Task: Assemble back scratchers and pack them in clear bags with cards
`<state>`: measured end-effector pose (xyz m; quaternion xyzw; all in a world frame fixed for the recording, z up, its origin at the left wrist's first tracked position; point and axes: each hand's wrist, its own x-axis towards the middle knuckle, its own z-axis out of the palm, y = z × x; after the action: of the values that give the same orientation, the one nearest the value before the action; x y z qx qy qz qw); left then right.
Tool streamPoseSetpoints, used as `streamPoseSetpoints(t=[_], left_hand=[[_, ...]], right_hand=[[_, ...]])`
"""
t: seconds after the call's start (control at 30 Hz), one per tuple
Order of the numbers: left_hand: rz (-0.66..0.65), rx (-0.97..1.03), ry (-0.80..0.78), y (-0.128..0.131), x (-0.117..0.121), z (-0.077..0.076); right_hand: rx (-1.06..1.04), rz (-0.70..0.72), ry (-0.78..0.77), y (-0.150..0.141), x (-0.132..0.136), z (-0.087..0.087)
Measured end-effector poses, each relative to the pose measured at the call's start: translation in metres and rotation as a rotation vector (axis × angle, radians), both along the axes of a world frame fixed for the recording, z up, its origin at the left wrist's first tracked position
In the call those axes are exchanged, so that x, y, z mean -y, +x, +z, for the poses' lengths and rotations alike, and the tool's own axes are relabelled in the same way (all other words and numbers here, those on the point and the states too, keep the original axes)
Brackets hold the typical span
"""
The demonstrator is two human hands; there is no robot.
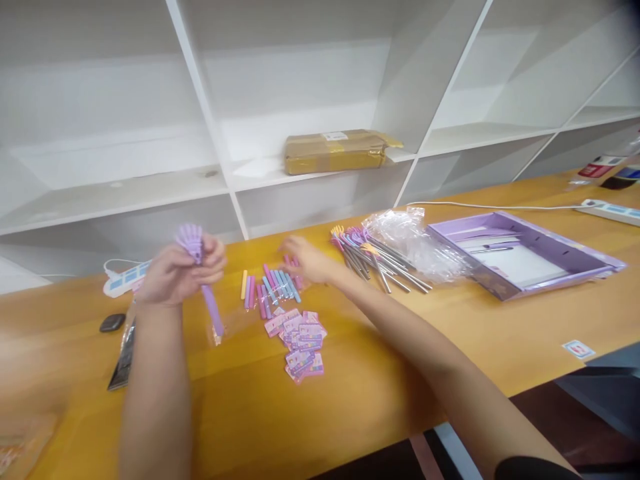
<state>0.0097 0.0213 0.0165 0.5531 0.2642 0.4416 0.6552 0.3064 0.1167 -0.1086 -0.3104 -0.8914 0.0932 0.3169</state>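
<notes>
Raised at the left, my left hand (187,270) is closed round a purple back scratcher (190,241) with a claw-shaped head. Its purple handle (213,310) hangs below the fist, with what looks like clear wrapping at the lower end. My right hand (310,261) reaches over the right end of a group of coloured tubes (273,290) in yellow, pink, purple and blue. Its fingers are apart and slightly curled, partly blurred; whether they touch a tube I cannot tell. Small printed cards (300,337) lie in a loose pile just below the tubes.
Several metal-rod back scratchers (380,260) lie right of my right hand, beside crumpled clear plastic bags (420,243). Further right sits an open purple box (510,287). A taped carton (335,152) rests on the shelf. Power strips (613,211) and a black object (113,323) are on the table.
</notes>
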Motion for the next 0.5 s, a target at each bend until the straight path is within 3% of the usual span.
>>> streamPoseSetpoints(t=[0.07,0.17,0.3,0.5], left_hand=[[0.155,0.09,0.045,-0.017,0.009,0.012],[0.285,0.228,0.074,-0.032,0.019,0.023],[0.3,0.356,0.104,-0.039,0.027,0.031],[0.309,0.308,0.074,-0.041,0.027,0.033]], right_hand=[[0.203,0.133,0.004,-0.038,0.013,-0.01],[0.419,0.168,0.088,-0.069,0.031,-0.017],[0.55,0.196,0.158,-0.071,0.041,-0.018],[0.449,0.268,-0.036,-0.063,0.04,-0.001]])
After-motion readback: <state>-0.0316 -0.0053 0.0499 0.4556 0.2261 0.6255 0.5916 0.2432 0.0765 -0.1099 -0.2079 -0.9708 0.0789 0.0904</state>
